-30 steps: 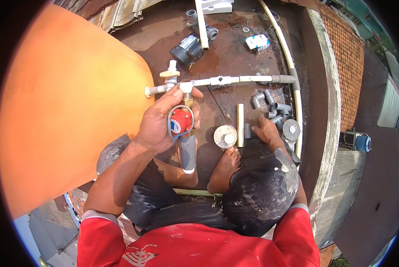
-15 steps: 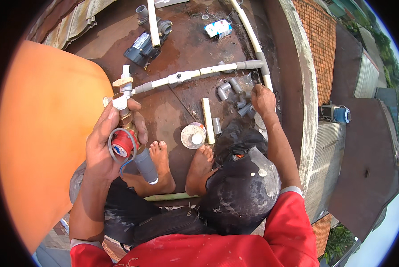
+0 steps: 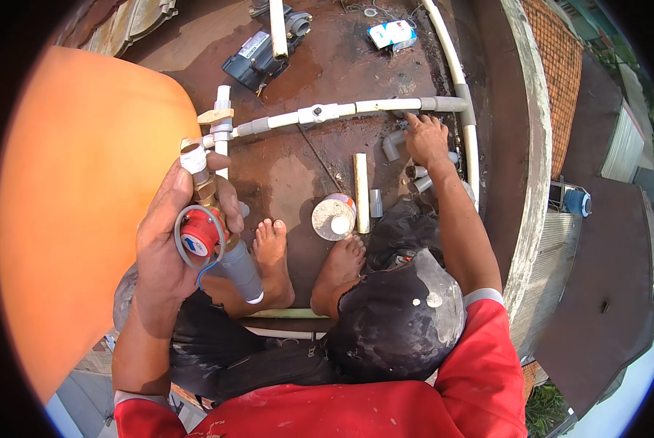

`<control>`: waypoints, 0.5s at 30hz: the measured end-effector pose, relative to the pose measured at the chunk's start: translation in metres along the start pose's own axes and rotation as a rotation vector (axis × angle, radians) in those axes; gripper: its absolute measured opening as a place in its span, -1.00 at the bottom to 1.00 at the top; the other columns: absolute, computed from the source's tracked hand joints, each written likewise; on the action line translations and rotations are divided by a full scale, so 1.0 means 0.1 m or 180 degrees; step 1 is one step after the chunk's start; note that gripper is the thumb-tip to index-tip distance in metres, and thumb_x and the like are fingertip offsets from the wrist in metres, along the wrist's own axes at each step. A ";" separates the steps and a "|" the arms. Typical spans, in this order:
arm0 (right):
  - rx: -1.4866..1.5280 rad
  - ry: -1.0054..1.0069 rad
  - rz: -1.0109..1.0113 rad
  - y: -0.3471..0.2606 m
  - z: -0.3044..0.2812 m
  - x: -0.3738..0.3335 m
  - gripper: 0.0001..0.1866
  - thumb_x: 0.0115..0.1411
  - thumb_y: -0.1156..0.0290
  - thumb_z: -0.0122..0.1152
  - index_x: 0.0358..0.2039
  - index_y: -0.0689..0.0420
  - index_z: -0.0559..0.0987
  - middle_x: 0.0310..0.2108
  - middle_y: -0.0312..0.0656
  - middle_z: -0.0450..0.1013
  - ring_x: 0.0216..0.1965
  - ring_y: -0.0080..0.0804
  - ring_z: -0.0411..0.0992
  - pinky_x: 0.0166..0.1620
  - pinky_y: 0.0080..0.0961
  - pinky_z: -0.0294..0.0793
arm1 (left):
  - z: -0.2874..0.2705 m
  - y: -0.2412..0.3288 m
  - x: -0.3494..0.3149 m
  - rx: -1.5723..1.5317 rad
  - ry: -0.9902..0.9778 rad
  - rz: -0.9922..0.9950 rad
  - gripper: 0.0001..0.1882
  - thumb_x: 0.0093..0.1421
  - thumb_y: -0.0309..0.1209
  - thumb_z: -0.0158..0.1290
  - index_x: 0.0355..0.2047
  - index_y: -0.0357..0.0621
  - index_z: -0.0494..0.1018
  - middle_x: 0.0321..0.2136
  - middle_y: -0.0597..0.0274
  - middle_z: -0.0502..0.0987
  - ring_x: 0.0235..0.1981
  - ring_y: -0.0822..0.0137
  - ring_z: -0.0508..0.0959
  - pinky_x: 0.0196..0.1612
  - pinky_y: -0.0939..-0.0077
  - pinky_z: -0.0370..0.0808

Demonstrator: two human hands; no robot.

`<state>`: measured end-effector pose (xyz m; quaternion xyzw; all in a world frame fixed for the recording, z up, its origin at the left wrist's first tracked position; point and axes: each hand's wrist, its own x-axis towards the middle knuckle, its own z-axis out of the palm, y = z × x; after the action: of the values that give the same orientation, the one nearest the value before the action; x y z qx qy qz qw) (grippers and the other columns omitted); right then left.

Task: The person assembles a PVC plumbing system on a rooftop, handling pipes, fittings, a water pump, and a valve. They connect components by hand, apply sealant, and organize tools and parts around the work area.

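My left hand (image 3: 168,219) is wrapped round a brass flow switch with a red cap (image 3: 201,232), a loop of grey cable and a short grey pipe (image 3: 241,271) at its lower end. White tape covers the thread at its top, beside a white ball valve (image 3: 221,124) on the pipe run. My right hand (image 3: 428,140) reaches over the loose grey pipe fittings, fingers apart, fingertips just below the white pipe line (image 3: 378,105). It partly hides the fittings; nothing shows in its grip. One grey elbow (image 3: 393,144) lies just left of it.
An orange tank (image 3: 93,204) fills the left side. A dark pump (image 3: 258,62) lies at the far side, with a blue-white box (image 3: 393,35) to its right. Near my feet are a round can (image 3: 334,217), a cream pipe piece (image 3: 361,193) and a black plastic bag (image 3: 407,230).
My right hand has moved forward and slightly left over the fittings, its fingers now stretched out. My left hand still holds the flow switch. The view has shifted a little.
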<state>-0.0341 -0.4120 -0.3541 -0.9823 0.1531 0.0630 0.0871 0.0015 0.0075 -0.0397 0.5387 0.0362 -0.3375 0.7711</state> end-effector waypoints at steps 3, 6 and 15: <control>0.0400 0.0560 -0.0023 0.23 -0.33 -0.48 -0.63 0.34 0.34 0.33 0.14 0.07 0.68 -0.04 0.03 0.68 0.11 0.11 0.59 0.20 0.07 0.48 | 0.06 0.04 -0.02 0.0129 0.0148 -0.0065 -0.49 0.69 -0.05 -0.20 0.29 -0.24 0.38 -0.35 0.17 0.53 -0.39 0.32 0.59 -0.37 0.45 0.54; 0.0947 0.0264 -0.0344 -0.11 -0.58 -1.06 -0.79 0.33 0.31 0.34 -0.15 0.18 0.67 -0.23 0.03 0.69 -0.19 0.22 0.65 -0.05 0.07 0.62 | 0.04 0.04 -0.09 0.0010 0.0249 0.0021 -0.50 0.69 -0.05 -0.22 0.27 -0.23 0.40 -0.33 0.14 0.53 -0.41 0.34 0.55 -0.39 0.45 0.49; -0.0386 0.0255 -0.0064 -0.09 0.00 -1.17 -0.84 0.39 0.40 0.16 -0.16 0.17 0.65 -0.09 0.03 0.56 -0.07 0.09 0.63 -0.07 -0.03 0.71 | 0.17 -0.02 -0.17 0.0254 -0.0376 0.0005 -0.55 0.67 -0.12 -0.12 0.25 -0.26 0.45 -0.26 0.10 0.63 -0.29 0.38 0.67 -0.19 0.50 0.64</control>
<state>-0.1422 -0.3697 -0.3351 -0.9890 0.1425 0.0319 0.0219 -0.0177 0.0004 -0.0268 0.5482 -0.0233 -0.3693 0.7501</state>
